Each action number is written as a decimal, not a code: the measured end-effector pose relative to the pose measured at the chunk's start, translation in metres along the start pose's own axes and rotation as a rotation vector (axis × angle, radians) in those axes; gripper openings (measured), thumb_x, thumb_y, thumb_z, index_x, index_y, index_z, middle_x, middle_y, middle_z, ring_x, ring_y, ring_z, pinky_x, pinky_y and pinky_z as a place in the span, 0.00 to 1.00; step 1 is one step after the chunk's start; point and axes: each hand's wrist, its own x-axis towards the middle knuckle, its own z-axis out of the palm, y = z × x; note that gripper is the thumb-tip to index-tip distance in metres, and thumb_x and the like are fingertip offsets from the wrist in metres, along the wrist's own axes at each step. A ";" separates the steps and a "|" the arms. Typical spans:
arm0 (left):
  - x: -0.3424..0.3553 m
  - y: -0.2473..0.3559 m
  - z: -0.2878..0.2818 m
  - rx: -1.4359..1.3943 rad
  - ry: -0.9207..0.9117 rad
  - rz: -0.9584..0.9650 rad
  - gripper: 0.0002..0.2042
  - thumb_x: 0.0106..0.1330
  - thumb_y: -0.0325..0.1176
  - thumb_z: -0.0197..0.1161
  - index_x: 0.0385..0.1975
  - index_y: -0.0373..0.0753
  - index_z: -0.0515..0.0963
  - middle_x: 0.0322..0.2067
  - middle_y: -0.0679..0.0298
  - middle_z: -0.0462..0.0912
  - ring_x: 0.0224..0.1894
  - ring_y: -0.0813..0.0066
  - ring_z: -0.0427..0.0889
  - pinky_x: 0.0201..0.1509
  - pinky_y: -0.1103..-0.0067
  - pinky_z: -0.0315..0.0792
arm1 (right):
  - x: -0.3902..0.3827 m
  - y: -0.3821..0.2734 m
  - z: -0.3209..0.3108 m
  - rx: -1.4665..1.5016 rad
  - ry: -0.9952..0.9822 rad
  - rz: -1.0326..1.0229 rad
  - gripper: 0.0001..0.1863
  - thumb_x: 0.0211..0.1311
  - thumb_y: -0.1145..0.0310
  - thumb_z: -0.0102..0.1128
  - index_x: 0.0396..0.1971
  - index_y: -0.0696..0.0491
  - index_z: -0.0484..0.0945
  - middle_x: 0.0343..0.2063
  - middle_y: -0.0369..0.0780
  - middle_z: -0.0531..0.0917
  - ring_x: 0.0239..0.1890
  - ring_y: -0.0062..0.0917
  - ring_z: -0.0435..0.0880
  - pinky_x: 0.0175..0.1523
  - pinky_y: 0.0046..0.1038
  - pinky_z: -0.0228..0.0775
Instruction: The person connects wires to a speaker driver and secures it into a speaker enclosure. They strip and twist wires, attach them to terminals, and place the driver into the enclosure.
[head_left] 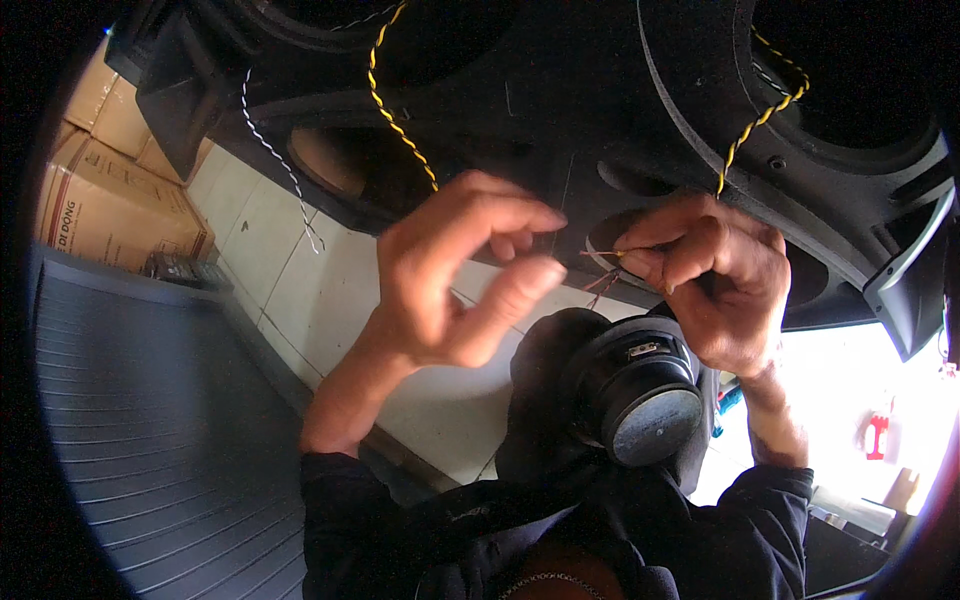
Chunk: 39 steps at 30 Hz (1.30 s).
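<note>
My right hand [715,270] pinches the end of a yellow-and-black twisted wire [738,142] between thumb and forefinger. Its thin, copper-coloured tip sticks out to the left of the fingertips. My left hand [465,272] is held up across from that tip, thumb and forefinger apart, with nothing between them. Below my right hand a round black loudspeaker [655,425] with a magnet at its back lies against my body. Reddish-brown thin wires show just above it. Behind both hands is a large black speaker cabinet panel [530,120] with round cutouts.
A second yellow-and-black twisted wire [382,95] and a white-and-black one [270,150] hang from the cabinet. Cardboard boxes [125,205] stand at the far left, above a dark ribbed surface [160,400]. Pale floor tiles [330,290] lie under the cabinet.
</note>
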 end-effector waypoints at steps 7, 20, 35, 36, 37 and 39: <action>0.001 0.023 -0.011 -0.551 -0.309 -0.819 0.11 0.65 0.37 0.58 0.32 0.33 0.76 0.25 0.64 0.77 0.23 0.85 0.71 0.23 0.86 0.63 | -0.001 -0.004 0.000 -0.293 -0.010 -0.232 0.14 0.43 0.88 0.63 0.17 0.51 0.70 0.27 0.40 0.84 0.31 0.26 0.85 0.30 0.26 0.76; 0.005 0.017 0.004 0.312 -0.129 0.168 0.07 0.49 0.17 0.65 0.28 0.33 0.78 0.27 0.59 0.79 0.27 0.65 0.79 0.30 0.77 0.73 | -0.004 -0.004 0.004 -0.034 -0.075 0.141 0.10 0.42 0.89 0.56 0.23 0.57 0.74 0.26 0.42 0.81 0.30 0.32 0.84 0.33 0.27 0.73; 0.001 0.017 0.007 -0.298 -0.206 -0.481 0.01 0.59 0.22 0.60 0.28 0.34 0.76 0.25 0.65 0.78 0.23 0.84 0.72 0.25 0.84 0.65 | -0.004 -0.005 0.007 -0.208 0.016 -0.008 0.11 0.37 0.89 0.56 0.20 0.56 0.74 0.25 0.41 0.82 0.31 0.32 0.84 0.34 0.29 0.75; 0.003 0.015 0.008 -0.168 -0.194 -0.338 0.01 0.57 0.21 0.61 0.28 0.34 0.76 0.25 0.63 0.78 0.24 0.81 0.73 0.26 0.83 0.66 | -0.004 -0.004 0.007 -0.230 0.015 -0.006 0.11 0.37 0.89 0.56 0.20 0.56 0.74 0.26 0.41 0.82 0.31 0.33 0.84 0.34 0.30 0.74; 0.005 0.013 0.009 -0.040 -0.180 -0.194 0.02 0.56 0.21 0.62 0.27 0.34 0.76 0.25 0.62 0.78 0.24 0.78 0.74 0.27 0.82 0.67 | -0.004 -0.005 0.006 -0.211 -0.006 0.021 0.10 0.38 0.88 0.55 0.21 0.56 0.74 0.26 0.42 0.82 0.31 0.32 0.84 0.34 0.30 0.75; 0.007 0.011 0.012 0.148 -0.130 0.042 0.04 0.52 0.20 0.64 0.26 0.33 0.76 0.25 0.58 0.78 0.26 0.67 0.78 0.30 0.78 0.71 | -0.004 -0.004 0.003 -0.172 -0.048 0.074 0.10 0.40 0.88 0.55 0.22 0.56 0.74 0.27 0.42 0.82 0.31 0.32 0.84 0.35 0.29 0.75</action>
